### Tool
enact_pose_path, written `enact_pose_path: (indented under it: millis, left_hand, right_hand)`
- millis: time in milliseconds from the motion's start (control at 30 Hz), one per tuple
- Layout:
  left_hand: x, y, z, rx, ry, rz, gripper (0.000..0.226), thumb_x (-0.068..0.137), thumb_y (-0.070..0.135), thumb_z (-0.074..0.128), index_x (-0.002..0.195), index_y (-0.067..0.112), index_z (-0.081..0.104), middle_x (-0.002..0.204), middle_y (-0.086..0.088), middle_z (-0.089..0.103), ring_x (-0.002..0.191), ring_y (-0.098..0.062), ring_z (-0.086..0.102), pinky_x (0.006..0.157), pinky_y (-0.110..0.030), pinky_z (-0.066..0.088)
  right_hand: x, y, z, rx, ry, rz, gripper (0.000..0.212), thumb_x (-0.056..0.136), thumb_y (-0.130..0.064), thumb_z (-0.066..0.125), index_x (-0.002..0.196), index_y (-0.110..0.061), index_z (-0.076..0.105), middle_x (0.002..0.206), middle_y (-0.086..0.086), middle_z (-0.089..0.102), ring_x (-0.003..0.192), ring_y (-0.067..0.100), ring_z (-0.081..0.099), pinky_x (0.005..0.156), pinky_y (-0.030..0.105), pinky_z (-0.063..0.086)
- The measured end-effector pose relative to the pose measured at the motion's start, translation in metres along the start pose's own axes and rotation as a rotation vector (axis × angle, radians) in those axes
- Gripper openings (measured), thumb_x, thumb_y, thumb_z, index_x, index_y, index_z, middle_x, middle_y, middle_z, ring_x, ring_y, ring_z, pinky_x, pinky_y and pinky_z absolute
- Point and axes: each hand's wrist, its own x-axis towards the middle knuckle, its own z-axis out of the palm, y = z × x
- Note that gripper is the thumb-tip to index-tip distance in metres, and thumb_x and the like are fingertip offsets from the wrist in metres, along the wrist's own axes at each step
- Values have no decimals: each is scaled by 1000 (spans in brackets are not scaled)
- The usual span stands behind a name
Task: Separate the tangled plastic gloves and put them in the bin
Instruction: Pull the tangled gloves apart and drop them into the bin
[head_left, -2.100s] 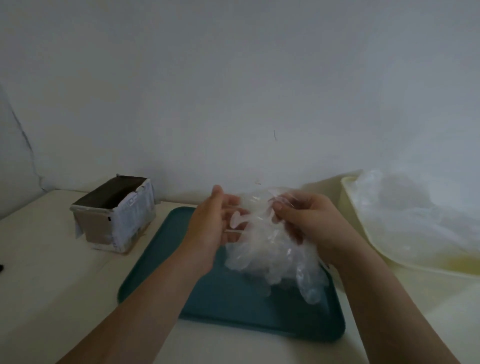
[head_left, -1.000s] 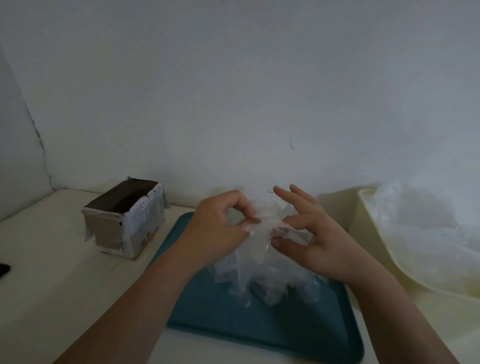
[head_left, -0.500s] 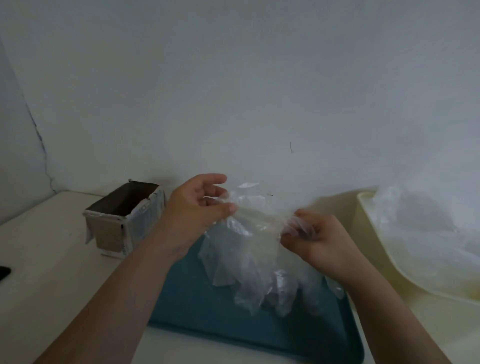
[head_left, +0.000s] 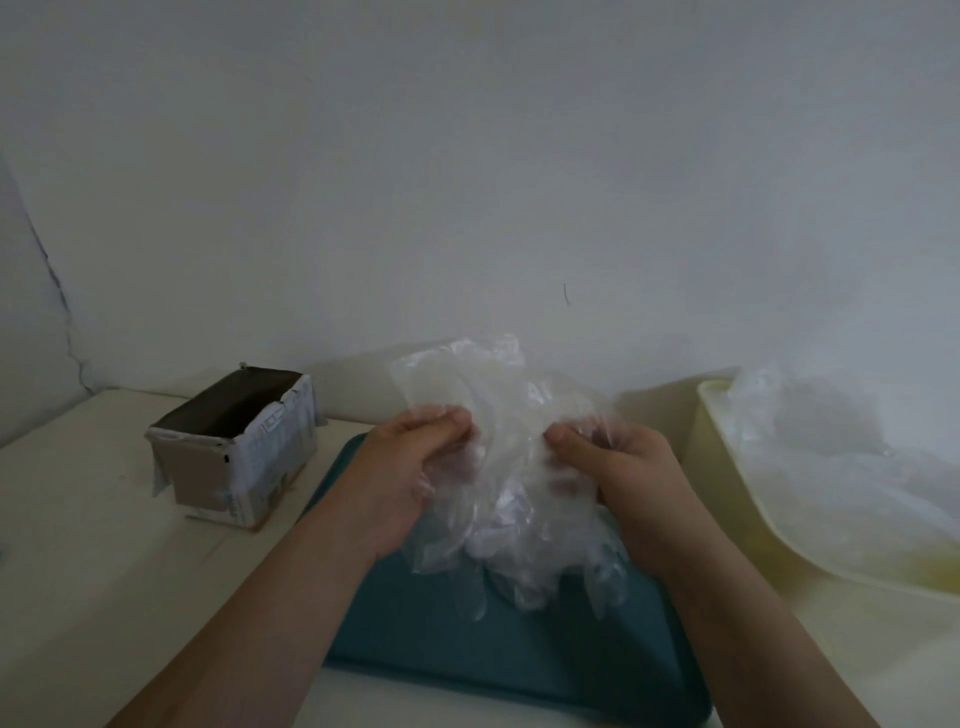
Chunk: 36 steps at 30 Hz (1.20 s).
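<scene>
The left hand (head_left: 415, 467) pinches the edge of one thin glove between its thumb and fingers. The bunch of plastic gloves (head_left: 514, 483) hangs in the air between both hands, above the tray (head_left: 467, 660). The right hand (head_left: 618, 467) has its fingers curled into the other side of the bunch and grips it.

The step now looks like pulling one glove free. It should go best if the left hand pulls slowly up and away while the right hand holds the rest. A hard tug could rip the thin plastic or drag out more than one glove. A small shake may help the stuck fingers of the gloves slip apart. Then the loose glove has to go right, to the bin (head_left: 717, 441), which stands just beside the tray.

On the left, the box (head_left: 239, 457) is stiff brown card with white paper on its side and an open, dark top. The table (head_left: 93, 561) is pale and smooth. The tray is flat, blue-green and hard, with round corners. The gloves are see-through, very thin and crinkly, and their floppy finger parts dangle down. They look light and clingy. The bin is pale yellow, with a smooth round rim. More crumpled clear plastic (head_left: 841, 447) lies in it, most likely gloves already put there.
</scene>
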Motion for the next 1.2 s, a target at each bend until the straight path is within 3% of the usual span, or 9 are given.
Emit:
enact_pose_path:
  millis: [100,167,233,433,567,733,867,1033,1200]
  left_hand:
    - [-6,7,2,25,14,20,16,84,9,78,98,1,78,92,-14,74,77,-20,71,65,-35,62]
    - [-12,10,7,9,8,26,30,77,8,79,104,-6,77,97,-19,75,84,-28,74,76,-42,62]
    - [-18,15,11,46,27,51,20,76,8,78,94,0,80,95,-19,76,87,-30,75,85,-47,60]
    - [-36,27,32,127,71,81,6,93,-4,67,93,2,69,85,-15,77,71,-25,76,54,-30,59]
    - [-36,29,61,217,9,42,17,97,7,69,114,10,72,101,-14,80,83,-27,77,61,-34,60]
    - [-33,25,119,197,-113,-35,13,104,7,58,105,10,71,92,-8,80,77,-20,77,63,-37,63]
    - [-30,30,152,149,-149,-52,16,108,6,49,109,4,65,102,-23,78,88,-35,78,74,-47,65]
    - [-33,56,178,176,-169,107,18,111,8,44,112,8,62,113,-23,76,89,-37,78,64,-41,63]
    - [-38,85,201,-13,-426,124,19,111,9,42,116,9,61,111,-18,77,89,-33,77,66,-36,62]
  right_hand:
    - [0,1,1,44,89,10,15,92,-12,76,100,0,76,92,16,74,83,31,70,78,46,62]
    - [0,0,3,45,134,1,13,93,-13,75,101,-4,77,90,12,74,83,30,69,72,41,60]
    - [-4,-8,5,34,163,-46,10,94,-11,73,101,-7,79,85,9,73,78,26,66,66,36,57]
    - [-31,-50,1,79,269,-151,16,87,-10,65,81,-3,78,64,9,55,48,15,39,45,23,29]
    - [-44,-82,-25,-116,218,-170,24,93,-22,66,86,1,73,64,9,64,47,14,44,43,23,35]
    - [-56,-122,-101,-309,269,-170,25,93,-19,69,82,3,71,67,11,68,43,16,41,38,22,29]
    - [-45,-134,-150,-529,339,-177,25,94,-18,65,79,3,69,67,12,71,40,16,40,39,21,29]
    - [-13,-105,-185,-868,322,-8,28,94,-27,62,85,0,68,63,7,71,35,14,44,42,20,37]
    - [8,-85,-189,-1023,286,12,33,95,-31,63,74,-7,64,54,0,64,41,17,54,60,31,50]
